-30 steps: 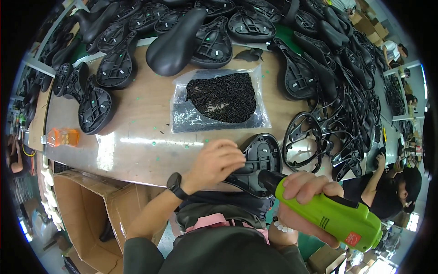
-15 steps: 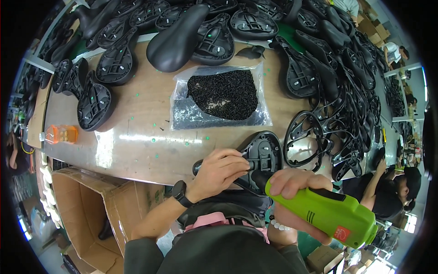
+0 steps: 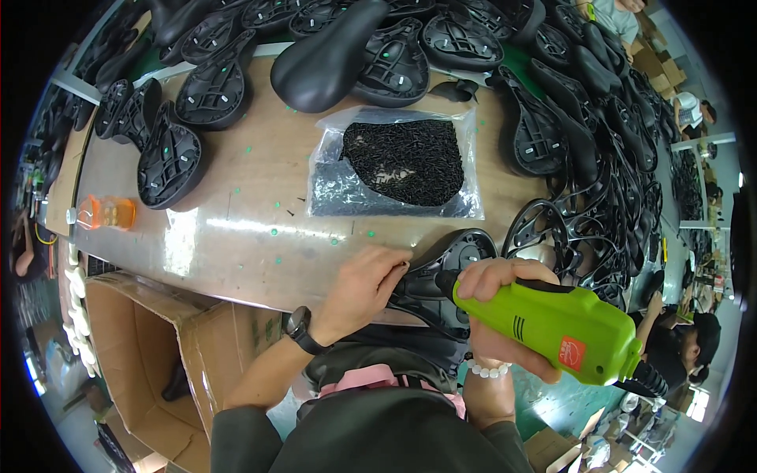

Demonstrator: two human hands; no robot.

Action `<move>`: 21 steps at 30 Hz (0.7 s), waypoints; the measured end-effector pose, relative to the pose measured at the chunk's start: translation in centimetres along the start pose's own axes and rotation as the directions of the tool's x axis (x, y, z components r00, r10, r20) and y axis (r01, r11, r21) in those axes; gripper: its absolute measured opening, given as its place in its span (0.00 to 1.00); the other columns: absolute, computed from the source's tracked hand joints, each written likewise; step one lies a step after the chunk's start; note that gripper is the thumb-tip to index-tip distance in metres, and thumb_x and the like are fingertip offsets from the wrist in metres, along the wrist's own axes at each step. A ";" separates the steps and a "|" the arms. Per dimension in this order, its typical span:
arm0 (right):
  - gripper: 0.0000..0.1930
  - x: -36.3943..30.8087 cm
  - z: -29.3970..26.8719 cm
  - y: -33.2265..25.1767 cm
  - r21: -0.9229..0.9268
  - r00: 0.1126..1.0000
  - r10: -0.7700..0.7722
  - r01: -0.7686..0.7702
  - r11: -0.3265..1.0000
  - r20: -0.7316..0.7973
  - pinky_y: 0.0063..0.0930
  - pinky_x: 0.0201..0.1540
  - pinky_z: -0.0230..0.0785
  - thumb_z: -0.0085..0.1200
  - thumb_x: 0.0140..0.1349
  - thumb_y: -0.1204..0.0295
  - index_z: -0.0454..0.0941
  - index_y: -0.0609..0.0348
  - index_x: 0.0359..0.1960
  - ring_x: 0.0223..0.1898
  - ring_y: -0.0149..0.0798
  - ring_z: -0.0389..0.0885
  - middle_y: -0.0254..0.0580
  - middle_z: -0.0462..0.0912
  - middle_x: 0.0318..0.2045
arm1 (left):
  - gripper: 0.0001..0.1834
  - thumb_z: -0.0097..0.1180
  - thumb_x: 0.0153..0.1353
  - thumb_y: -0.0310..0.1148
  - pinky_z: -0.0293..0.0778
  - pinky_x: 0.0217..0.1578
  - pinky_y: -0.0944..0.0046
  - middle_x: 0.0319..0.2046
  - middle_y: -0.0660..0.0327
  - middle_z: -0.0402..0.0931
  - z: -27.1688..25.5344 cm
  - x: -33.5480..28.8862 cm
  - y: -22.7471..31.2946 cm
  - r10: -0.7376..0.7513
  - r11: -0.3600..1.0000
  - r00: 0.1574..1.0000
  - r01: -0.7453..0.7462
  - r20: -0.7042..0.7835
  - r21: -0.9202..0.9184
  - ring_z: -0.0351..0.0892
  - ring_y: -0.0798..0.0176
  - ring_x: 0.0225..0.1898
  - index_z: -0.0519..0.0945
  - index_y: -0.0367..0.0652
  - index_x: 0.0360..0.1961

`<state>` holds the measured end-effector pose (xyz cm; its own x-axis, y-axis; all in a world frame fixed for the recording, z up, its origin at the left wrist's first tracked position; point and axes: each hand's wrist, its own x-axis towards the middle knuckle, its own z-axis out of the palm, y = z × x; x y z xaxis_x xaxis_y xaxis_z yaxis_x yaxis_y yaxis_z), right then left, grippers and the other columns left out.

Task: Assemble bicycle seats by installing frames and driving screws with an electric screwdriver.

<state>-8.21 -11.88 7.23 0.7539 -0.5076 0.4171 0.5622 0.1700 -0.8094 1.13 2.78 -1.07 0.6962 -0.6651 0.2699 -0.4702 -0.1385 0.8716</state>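
Observation:
My right hand (image 3: 509, 315) is wrapped round a lime-green electric screwdriver (image 3: 556, 323). Its dark tip points left, over an upturned black bicycle saddle (image 3: 465, 251) at the table's front edge. Beside that saddle my left hand (image 3: 364, 288) is closed, thumb and forefinger pinched together; whatever lies between them is too small to make out. The hand and tool hide part of the saddle's underside. Beyond it lies a clear plastic bag (image 3: 331, 201) spread open, with a heap of small black screws (image 3: 410, 162) on it.
Black saddles (image 3: 213, 91) lie along the far and left side of the table (image 3: 236, 260). Black saddle-shaped frames (image 3: 544, 229) pile up at the right. An orange bottle (image 3: 106, 213) stands far left. An open cardboard box (image 3: 189, 339) sits below the left front edge. A co-worker (image 3: 678, 339) is at the right.
My left hand has drawn back off the saddle's middle toward its left side, the fingers now pinched. The screwdriver has shifted slightly up and left. The whole view has tilted a little.

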 end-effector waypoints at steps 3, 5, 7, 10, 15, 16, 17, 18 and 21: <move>0.27 0.2 0.1 0.0 0.046 0.993 0.115 -0.116 0.992 0.022 0.39 0.48 0.69 0.59 0.55 0.58 0.69 0.65 0.49 0.39 0.44 0.75 0.47 0.77 0.35 | 0.09 0.62 0.55 0.26 0.76 0.42 0.56 0.38 0.52 0.80 0.0 -0.3 0.0 -0.020 0.989 0.998 0.011 0.058 0.147 0.80 0.50 0.41 0.80 0.38 0.38; 0.22 0.6 0.3 0.1 0.026 0.985 0.167 -0.168 0.985 0.037 0.37 0.48 0.69 0.59 0.56 0.63 0.70 0.66 0.47 0.39 0.42 0.76 0.47 0.78 0.36 | 0.08 0.62 0.55 0.28 0.77 0.43 0.56 0.41 0.53 0.80 0.1 0.2 0.3 0.112 0.976 0.993 -0.119 0.048 0.180 0.80 0.51 0.42 0.80 0.39 0.36; 0.16 1.3 0.9 -0.2 -0.082 0.975 0.201 -0.193 0.978 0.097 0.32 0.48 0.68 0.59 0.57 0.69 0.72 0.67 0.43 0.39 0.38 0.76 0.46 0.79 0.36 | 0.08 0.62 0.55 0.30 0.77 0.44 0.57 0.44 0.53 0.80 0.6 0.1 0.2 0.242 0.946 0.969 -0.246 0.045 0.213 0.81 0.52 0.43 0.80 0.40 0.35; 0.16 0.8 1.6 -0.2 -0.145 0.973 0.229 -0.227 0.963 -0.003 0.29 0.48 0.68 0.59 0.58 0.68 0.72 0.67 0.42 0.38 0.36 0.76 0.45 0.79 0.36 | 0.09 0.61 0.57 0.34 0.78 0.46 0.58 0.49 0.54 0.79 1.7 -0.6 -0.3 0.180 0.951 0.975 -0.207 0.131 0.231 0.82 0.52 0.44 0.80 0.40 0.34; 0.17 0.7 1.0 0.2 -0.095 0.972 0.217 -0.209 0.973 0.088 0.28 0.49 0.67 0.58 0.59 0.68 0.72 0.67 0.44 0.40 0.36 0.76 0.46 0.79 0.38 | 0.09 0.60 0.58 0.35 0.78 0.45 0.58 0.49 0.53 0.79 2.0 -0.8 -0.2 0.087 0.965 0.983 -0.124 0.164 0.231 0.83 0.52 0.43 0.81 0.40 0.31; 0.16 0.3 1.2 0.1 -0.067 0.978 0.206 -0.205 0.977 0.019 0.29 0.49 0.68 0.58 0.59 0.69 0.71 0.68 0.44 0.40 0.37 0.75 0.47 0.78 0.39 | 0.09 0.60 0.58 0.35 0.78 0.45 0.58 0.49 0.53 0.79 2.0 -0.8 0.0 0.089 0.965 0.982 -0.126 0.166 0.229 0.83 0.52 0.43 0.81 0.40 0.31; 0.16 0.1 1.1 -0.2 -0.065 0.978 0.207 -0.206 0.976 0.022 0.29 0.49 0.68 0.58 0.59 0.69 0.71 0.68 0.44 0.40 0.37 0.75 0.47 0.78 0.39 | 0.09 0.61 0.57 0.35 0.77 0.46 0.58 0.50 0.53 0.79 1.9 -0.8 0.3 0.057 0.969 0.985 -0.094 0.164 0.227 0.82 0.52 0.45 0.81 0.40 0.31; 0.17 0.0 1.0 -0.6 -0.020 0.968 0.250 -0.250 0.968 0.000 0.30 0.50 0.68 0.58 0.59 0.69 0.71 0.68 0.44 0.40 0.37 0.76 0.48 0.78 0.38 | 0.08 0.61 0.57 0.35 0.77 0.47 0.58 0.50 0.54 0.79 1.9 -0.9 0.5 0.026 0.972 0.986 -0.062 0.162 0.225 0.81 0.53 0.47 0.82 0.41 0.31; 0.18 0.1 0.9 -1.2 0.061 0.958 0.287 -0.287 0.956 0.000 0.33 0.50 0.68 0.60 0.58 0.69 0.71 0.69 0.45 0.41 0.40 0.76 0.49 0.78 0.37 | 0.07 0.64 0.50 0.30 0.76 0.49 0.52 0.52 0.55 0.78 1.9 -0.5 0.3 0.186 0.951 0.977 -0.206 0.104 0.233 0.77 0.49 0.53 0.81 0.42 0.31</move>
<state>-8.53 -11.34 8.58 0.8836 -0.4374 0.1671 0.3421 0.3593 -0.8682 -0.43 1.68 -1.70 0.5364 -0.7517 0.3837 -0.7165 -0.1652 0.6778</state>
